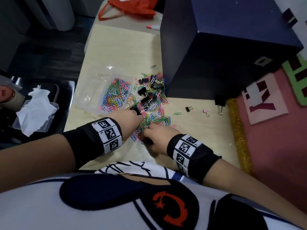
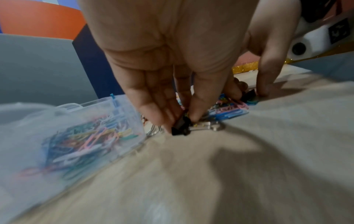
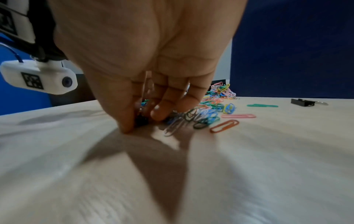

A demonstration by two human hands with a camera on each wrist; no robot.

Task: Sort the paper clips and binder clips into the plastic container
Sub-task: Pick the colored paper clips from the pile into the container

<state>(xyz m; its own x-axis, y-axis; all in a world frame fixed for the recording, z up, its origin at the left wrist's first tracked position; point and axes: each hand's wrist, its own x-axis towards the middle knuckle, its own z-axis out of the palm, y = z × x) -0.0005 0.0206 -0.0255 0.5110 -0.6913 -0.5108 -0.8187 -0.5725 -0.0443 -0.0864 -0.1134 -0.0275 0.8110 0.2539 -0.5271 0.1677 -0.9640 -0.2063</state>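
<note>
Binder clip [image 2: 181,126], hidden overhead, pinched by left hand [image 2: 172,60].

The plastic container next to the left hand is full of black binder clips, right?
Not quite. The plastic container next to the left hand holds coloured paper clips, as the head view shows; the black binder clips lie outside it on the table.

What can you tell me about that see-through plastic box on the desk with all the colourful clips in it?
The plastic container is a clear, shallow, roughly rectangular box with thin walls, lying flat and open on the pale wooden desk, left of the loose clip pile. It holds a heap of paper clips in pink, blue, green, yellow and white; no binder clips show inside. The left hand works just beside its near corner, apparently not touching it.
</note>
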